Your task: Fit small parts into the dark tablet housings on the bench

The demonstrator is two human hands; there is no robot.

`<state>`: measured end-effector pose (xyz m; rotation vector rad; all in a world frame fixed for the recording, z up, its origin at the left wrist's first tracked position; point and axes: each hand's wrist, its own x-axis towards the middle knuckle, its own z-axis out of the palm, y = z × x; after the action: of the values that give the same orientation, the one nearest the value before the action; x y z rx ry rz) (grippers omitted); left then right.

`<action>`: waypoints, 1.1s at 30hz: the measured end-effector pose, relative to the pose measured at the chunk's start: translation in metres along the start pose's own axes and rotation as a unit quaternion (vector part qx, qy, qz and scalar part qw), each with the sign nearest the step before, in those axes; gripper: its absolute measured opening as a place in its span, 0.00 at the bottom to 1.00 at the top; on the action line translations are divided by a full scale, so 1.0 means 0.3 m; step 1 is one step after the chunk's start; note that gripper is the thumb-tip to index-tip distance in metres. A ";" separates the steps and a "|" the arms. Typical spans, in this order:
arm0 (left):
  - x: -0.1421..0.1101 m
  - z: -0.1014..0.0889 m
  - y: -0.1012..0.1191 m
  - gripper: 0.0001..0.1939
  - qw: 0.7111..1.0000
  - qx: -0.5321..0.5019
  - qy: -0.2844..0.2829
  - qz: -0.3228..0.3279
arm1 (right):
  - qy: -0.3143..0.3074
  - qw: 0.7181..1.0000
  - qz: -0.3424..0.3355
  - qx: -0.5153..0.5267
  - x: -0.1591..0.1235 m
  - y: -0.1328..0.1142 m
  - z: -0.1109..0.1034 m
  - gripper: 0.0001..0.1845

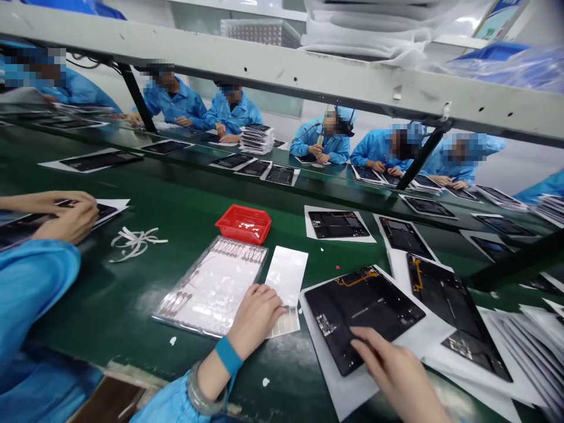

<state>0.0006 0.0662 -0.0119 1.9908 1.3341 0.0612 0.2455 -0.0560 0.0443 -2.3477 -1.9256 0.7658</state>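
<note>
Lying on white paper (341, 388): flat black panel (365, 314), orange strip (358, 278) up top. Right hand (392, 364) has fingertips close together over it; can't tell if gripping. Clear tray (211, 294): wired bits (242, 249). Left hand (258, 311), fingers bent, grip unclear, touches gridded sheet (289, 322). Red bin (240, 234): white scraps (247, 225).

my tabletop (110, 305) is smooth green with a soft sheen, its near edge rough and worn. above that edge, my sleeve (170, 404) looks like thin cloth, my wristband (229, 356) matt, my bangle (197, 392) polished and stone-like. farther in from the edge i see a glossy clear plastic tray (224, 282), a smooth red plastic bin (241, 234) and, to their right, a satin-black panel (352, 317) on matt white paper (332, 379).
</note>
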 end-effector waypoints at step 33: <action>-0.145 0.277 0.104 0.20 0.865 0.101 0.275 0.407 | 0.107 0.984 0.101 -0.102 0.333 0.215 -0.079 0.24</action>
<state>0.0394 -0.0202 -0.0398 2.7156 0.7045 0.9832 0.3260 0.0276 0.0092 -2.6486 -1.7741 0.3138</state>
